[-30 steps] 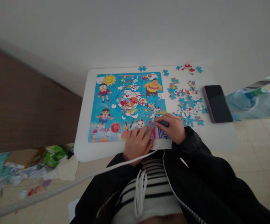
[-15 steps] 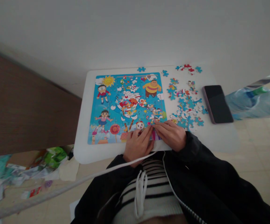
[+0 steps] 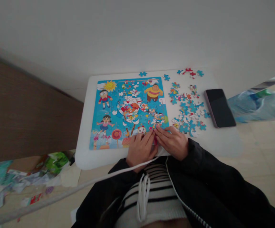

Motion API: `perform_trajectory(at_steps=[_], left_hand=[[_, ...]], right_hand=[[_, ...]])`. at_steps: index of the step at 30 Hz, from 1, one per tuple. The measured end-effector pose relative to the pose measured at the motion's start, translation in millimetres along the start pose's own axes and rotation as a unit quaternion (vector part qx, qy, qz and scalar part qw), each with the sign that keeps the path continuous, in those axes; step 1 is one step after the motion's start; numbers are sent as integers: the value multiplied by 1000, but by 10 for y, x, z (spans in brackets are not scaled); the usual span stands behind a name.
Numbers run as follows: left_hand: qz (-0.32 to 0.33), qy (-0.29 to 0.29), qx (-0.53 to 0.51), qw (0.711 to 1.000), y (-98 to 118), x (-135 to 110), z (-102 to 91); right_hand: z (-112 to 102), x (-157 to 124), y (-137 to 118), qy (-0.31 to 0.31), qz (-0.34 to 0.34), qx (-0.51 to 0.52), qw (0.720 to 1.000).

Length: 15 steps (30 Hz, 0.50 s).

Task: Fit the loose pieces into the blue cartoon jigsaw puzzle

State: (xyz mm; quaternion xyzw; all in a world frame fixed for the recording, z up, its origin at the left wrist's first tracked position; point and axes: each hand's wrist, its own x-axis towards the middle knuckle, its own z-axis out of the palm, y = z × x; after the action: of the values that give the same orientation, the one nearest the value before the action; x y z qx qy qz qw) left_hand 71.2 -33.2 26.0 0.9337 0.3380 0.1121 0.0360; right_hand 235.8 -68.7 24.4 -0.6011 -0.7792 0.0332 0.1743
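Note:
A blue cartoon jigsaw puzzle lies flat in its tray on a white table, with figures along its border and pieces filling much of the middle. Over its lower right corner, my left hand and my right hand meet at the fingertips. Both have bent fingers drawn together, touching the puzzle. Whatever is between the fingertips is hidden, though a bit of pink shows between the hands. Loose puzzle pieces are scattered just right of the tray, close to my right hand.
A dark-screened phone lies at the table's right side, beside a clear plastic bag of bottles. One loose piece sits behind the tray. A white cord crosses in front of me. Brown wooden panel stands at left, with floor litter below.
The view has tilted slightly, so the table appears a little lower. Both hands stay at the puzzle's lower right corner, with only small finger shifts.

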Motion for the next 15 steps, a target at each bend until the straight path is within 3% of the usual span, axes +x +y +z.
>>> perform_trajectory(at_steps=[5,9,15], left_hand=[[0,-17,14,1000,10,5,5],[4,-23,25,999,15,7,11],[5,-16,28,999,20,13,10]], right_hand=[[-122,63,180,32,39,115,992],[-206,178,393,67,104,103,987],[-142,358,529,-3,55,61,997]])
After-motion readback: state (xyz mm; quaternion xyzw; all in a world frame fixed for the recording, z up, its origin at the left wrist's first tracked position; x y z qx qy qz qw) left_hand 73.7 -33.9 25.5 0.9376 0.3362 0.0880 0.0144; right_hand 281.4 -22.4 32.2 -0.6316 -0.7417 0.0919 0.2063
